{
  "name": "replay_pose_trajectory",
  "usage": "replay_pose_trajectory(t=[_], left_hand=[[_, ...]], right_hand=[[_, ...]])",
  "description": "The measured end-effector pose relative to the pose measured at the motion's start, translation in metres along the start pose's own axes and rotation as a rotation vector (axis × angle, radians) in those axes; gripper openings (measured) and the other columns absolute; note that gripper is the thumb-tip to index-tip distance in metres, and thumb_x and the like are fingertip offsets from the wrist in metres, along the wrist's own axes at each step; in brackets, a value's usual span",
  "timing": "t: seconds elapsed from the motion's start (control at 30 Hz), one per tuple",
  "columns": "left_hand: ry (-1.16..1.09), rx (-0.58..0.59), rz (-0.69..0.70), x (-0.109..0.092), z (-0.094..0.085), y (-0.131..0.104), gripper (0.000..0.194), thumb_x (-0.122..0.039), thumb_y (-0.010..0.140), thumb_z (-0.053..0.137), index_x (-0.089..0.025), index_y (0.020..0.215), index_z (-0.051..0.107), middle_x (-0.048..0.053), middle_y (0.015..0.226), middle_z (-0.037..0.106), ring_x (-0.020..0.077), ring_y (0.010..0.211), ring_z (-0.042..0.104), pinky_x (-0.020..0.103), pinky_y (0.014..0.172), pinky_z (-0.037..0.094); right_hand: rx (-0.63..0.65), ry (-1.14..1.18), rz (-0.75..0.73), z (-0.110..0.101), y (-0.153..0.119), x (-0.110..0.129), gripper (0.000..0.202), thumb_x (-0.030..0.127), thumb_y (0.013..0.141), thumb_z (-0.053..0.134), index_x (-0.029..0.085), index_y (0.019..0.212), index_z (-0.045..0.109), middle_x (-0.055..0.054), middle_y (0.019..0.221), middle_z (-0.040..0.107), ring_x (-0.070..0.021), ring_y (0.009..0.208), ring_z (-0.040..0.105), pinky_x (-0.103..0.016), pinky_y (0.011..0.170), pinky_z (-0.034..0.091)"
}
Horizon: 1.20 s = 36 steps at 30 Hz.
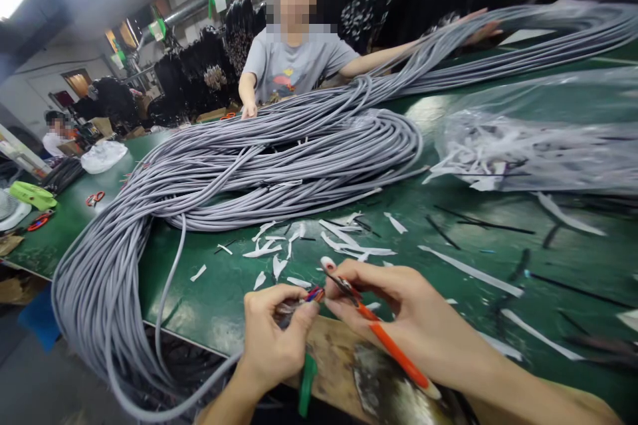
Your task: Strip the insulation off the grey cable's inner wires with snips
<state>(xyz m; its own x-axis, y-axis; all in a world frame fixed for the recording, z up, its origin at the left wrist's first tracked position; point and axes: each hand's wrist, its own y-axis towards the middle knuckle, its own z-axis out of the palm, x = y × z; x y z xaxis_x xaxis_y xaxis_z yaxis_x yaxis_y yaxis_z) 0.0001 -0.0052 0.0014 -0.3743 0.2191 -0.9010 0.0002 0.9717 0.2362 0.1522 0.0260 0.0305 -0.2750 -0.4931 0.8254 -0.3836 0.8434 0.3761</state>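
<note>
Left hand [276, 332] pinches coloured wires [315, 293], nearer us than the cable pile [279, 159]; right hand [393, 302], same side, holds 1 orange-handled tool [399, 354]. We judge wire preparation in hand; the next move calls for a steady pinch.

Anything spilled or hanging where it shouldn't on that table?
White scraps lie strewn on the green table, outside the plastic bag at right, so they look spilled; grey cables droop over the near edge, which looks untidy. No damage stands out.
</note>
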Motion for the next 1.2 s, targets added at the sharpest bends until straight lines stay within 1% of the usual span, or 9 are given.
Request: replay_pose_trajectory(t=[0.2,0.47,0.67,0.73,0.8,0.93,1.03,1.1,1.2], left_hand=[[0.033,0.006,0.029,0.002,0.000,-0.001,0.024,-0.027,0.077,0.055,-0.009,0.069,0.069,0.006,0.057,0.064,0.0127,0.048,0.051,0.021,0.046,0.036],[0.100,-0.039,0.090,0.001,0.001,-0.002,0.025,-0.026,0.079,0.057,-0.013,0.061,0.070,0.004,0.052,0.064,0.0128,0.045,0.052,0.023,0.046,0.038],[0.086,-0.045,0.153,0.002,-0.002,-0.002,0.015,-0.020,0.079,0.057,-0.014,0.078,0.071,0.006,0.067,0.068,0.0166,0.061,0.060,0.024,0.056,0.044],[0.035,-0.052,0.111,0.002,-0.002,-0.002,0.013,-0.019,0.078,0.058,-0.014,0.083,0.069,0.007,0.073,0.068,0.0171,0.067,0.061,0.024,0.061,0.046],[-0.065,-0.072,0.013,0.002,-0.002,-0.001,0.013,-0.022,0.077,0.059,-0.014,0.083,0.067,0.006,0.073,0.067,0.0157,0.065,0.061,0.023,0.059,0.047],[-0.352,-0.052,-0.180,0.005,0.001,0.001,0.026,-0.038,0.075,0.063,-0.013,0.075,0.061,-0.003,0.048,0.052,0.0076,0.039,0.045,0.018,0.040,0.037],[-0.459,0.008,-0.207,0.005,0.002,0.002,0.037,-0.048,0.071,0.066,-0.012,0.074,0.057,-0.007,0.042,0.044,0.0051,0.034,0.038,0.017,0.037,0.033],[-0.462,0.035,-0.216,0.005,0.001,0.002,0.039,-0.050,0.070,0.066,-0.012,0.077,0.056,-0.007,0.042,0.044,0.0051,0.033,0.039,0.017,0.036,0.033],[-0.414,0.079,-0.231,0.003,0.001,0.002,0.035,-0.045,0.072,0.066,-0.013,0.080,0.056,-0.006,0.045,0.047,0.0053,0.033,0.041,0.016,0.035,0.035]], right_hand=[[0.021,-0.009,0.004,0.000,-0.001,-0.001,0.019,0.024,0.075,0.045,0.020,0.056,0.044,0.003,0.052,0.050,-0.0107,0.049,0.047,-0.022,0.057,0.044],[0.026,0.038,0.075,0.000,0.002,0.000,0.022,0.030,0.074,0.049,0.021,0.055,0.044,0.002,0.052,0.050,-0.0120,0.050,0.047,-0.022,0.049,0.041],[-0.019,0.053,0.112,0.002,0.001,-0.004,0.020,0.031,0.072,0.051,0.020,0.056,0.049,0.001,0.053,0.051,-0.0132,0.051,0.049,-0.023,0.053,0.042],[-0.042,0.071,0.138,0.004,0.001,-0.005,0.021,0.033,0.071,0.054,0.019,0.056,0.051,0.000,0.054,0.051,-0.0134,0.052,0.049,-0.024,0.052,0.042],[-0.036,0.103,0.161,0.005,0.001,-0.005,0.026,0.039,0.071,0.059,0.019,0.056,0.052,0.001,0.055,0.051,-0.0129,0.051,0.048,-0.023,0.050,0.041],[-0.069,0.180,0.206,0.007,0.002,-0.004,0.037,0.052,0.067,0.066,0.019,0.058,0.054,0.000,0.056,0.053,-0.0140,0.053,0.051,-0.024,0.053,0.045],[-0.134,0.290,0.280,0.008,0.003,-0.006,0.041,0.058,0.064,0.067,0.019,0.064,0.055,-0.006,0.070,0.063,-0.0184,0.066,0.060,-0.028,0.064,0.051],[-0.107,0.350,0.300,0.009,0.003,-0.008,0.042,0.057,0.063,0.069,0.019,0.064,0.051,-0.008,0.077,0.066,-0.0198,0.072,0.062,-0.030,0.069,0.051],[-0.075,0.299,0.249,0.011,0.001,-0.010,0.038,0.051,0.066,0.069,0.020,0.063,0.049,-0.003,0.067,0.061,-0.0163,0.063,0.057,-0.028,0.061,0.049]])
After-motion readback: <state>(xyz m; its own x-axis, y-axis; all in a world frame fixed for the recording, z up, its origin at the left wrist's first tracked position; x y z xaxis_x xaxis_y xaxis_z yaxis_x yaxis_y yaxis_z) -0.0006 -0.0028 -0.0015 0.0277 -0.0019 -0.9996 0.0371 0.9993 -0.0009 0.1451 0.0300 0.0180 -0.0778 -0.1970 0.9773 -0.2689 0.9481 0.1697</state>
